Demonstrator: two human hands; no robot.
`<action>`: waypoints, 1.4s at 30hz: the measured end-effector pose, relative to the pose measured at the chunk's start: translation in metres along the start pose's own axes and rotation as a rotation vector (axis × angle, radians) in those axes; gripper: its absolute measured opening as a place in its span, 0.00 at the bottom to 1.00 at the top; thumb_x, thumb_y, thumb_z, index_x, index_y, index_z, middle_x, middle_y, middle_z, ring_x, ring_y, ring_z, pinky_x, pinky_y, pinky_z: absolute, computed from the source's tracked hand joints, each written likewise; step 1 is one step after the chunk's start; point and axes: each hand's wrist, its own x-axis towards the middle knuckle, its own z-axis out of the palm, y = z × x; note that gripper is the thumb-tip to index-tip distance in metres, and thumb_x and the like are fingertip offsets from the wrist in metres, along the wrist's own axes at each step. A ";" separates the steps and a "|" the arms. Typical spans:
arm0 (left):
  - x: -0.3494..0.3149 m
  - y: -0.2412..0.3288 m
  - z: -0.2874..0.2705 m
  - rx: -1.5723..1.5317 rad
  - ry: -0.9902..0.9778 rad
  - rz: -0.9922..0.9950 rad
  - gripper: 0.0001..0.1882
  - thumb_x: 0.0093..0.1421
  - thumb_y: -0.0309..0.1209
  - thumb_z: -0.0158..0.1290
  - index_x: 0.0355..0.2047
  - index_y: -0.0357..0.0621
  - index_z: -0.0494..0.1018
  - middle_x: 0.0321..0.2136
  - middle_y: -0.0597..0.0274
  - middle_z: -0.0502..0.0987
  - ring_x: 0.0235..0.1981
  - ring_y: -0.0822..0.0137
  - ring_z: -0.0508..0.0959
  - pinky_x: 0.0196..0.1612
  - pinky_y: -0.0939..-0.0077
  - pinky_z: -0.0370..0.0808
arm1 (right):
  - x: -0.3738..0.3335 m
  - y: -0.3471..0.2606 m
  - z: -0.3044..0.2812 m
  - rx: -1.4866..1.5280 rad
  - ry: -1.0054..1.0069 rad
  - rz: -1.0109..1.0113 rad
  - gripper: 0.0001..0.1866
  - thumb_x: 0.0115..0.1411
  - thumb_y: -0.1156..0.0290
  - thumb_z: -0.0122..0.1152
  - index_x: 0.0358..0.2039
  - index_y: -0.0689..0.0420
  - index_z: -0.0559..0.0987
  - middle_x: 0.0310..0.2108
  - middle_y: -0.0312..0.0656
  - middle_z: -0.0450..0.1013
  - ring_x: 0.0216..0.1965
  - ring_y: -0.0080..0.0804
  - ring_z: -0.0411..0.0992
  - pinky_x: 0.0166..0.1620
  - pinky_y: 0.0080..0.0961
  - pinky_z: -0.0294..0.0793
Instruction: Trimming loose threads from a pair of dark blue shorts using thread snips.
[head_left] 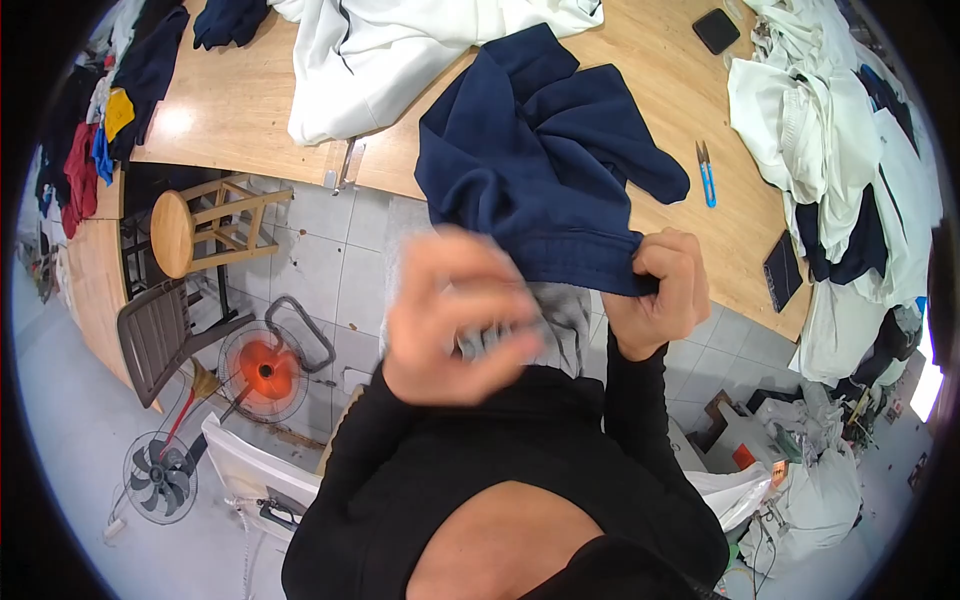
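Observation:
Dark navy trousers (530, 150) lie over the near edge of the wooden table, with both legs folded and stretching away from me. Their gathered waistband (575, 258) hangs toward my body. My right hand (668, 295) pinches the right end of this waistband between thumb and curled fingers. Smeared by motion, my left hand (455, 320) is raised just left of the waistband; whether its fingers touch or hold anything does not show. Small snips with blue handles (708, 175) rest on the table, to the right of the trousers.
White garments (380, 60) lie at the far left of the table (240, 90), and more white clothes (800, 130) pile up on the right. A black phone (716, 32) is at the far right. Left of me stand a wooden stool (173, 233), a chair (155, 330) and fans (262, 372).

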 end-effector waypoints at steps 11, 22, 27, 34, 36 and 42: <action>-0.028 -0.036 0.042 -0.925 0.171 -0.598 0.16 0.72 0.27 0.62 0.56 0.34 0.76 0.46 0.60 0.84 0.50 0.72 0.81 0.54 0.74 0.78 | -0.008 -0.014 0.004 0.024 -0.195 0.033 0.22 0.32 0.85 0.72 0.32 0.56 0.80 0.34 0.43 0.75 0.29 0.41 0.76 0.30 0.31 0.73; 0.003 -0.011 0.022 -0.578 0.215 -0.605 0.26 0.61 0.11 0.66 0.59 0.26 0.73 0.51 0.49 0.83 0.52 0.65 0.85 0.55 0.72 0.84 | -0.004 -0.032 0.003 0.345 -0.106 0.276 0.16 0.49 0.87 0.78 0.38 0.61 0.84 0.37 0.47 0.81 0.33 0.36 0.78 0.36 0.26 0.76; 0.002 -0.004 0.022 -0.560 0.190 -0.609 0.28 0.60 0.11 0.65 0.61 0.25 0.71 0.50 0.49 0.83 0.51 0.65 0.85 0.54 0.72 0.84 | 0.005 -0.043 0.006 0.318 -0.180 0.204 0.15 0.52 0.89 0.76 0.39 0.63 0.83 0.35 0.46 0.78 0.33 0.34 0.76 0.34 0.24 0.71; 0.000 -0.003 0.028 -0.465 0.172 -0.596 0.28 0.60 0.11 0.65 0.60 0.25 0.70 0.48 0.49 0.84 0.50 0.65 0.86 0.53 0.74 0.84 | 0.000 -0.039 0.009 0.189 -0.177 0.114 0.14 0.51 0.87 0.78 0.37 0.61 0.83 0.33 0.44 0.76 0.30 0.37 0.74 0.32 0.28 0.70; 0.000 -0.003 0.030 -0.477 0.180 -0.586 0.27 0.60 0.11 0.65 0.59 0.25 0.70 0.48 0.48 0.84 0.50 0.65 0.86 0.52 0.74 0.84 | -0.004 -0.035 0.011 0.154 -0.174 0.092 0.15 0.52 0.84 0.79 0.38 0.60 0.83 0.34 0.43 0.76 0.30 0.39 0.73 0.32 0.31 0.71; -0.002 -0.005 0.036 -0.540 0.214 -0.589 0.25 0.61 0.12 0.65 0.57 0.26 0.72 0.49 0.48 0.84 0.50 0.65 0.87 0.52 0.75 0.85 | -0.008 -0.027 0.016 0.174 -0.208 0.075 0.15 0.56 0.85 0.74 0.40 0.61 0.78 0.37 0.45 0.76 0.31 0.41 0.73 0.33 0.33 0.72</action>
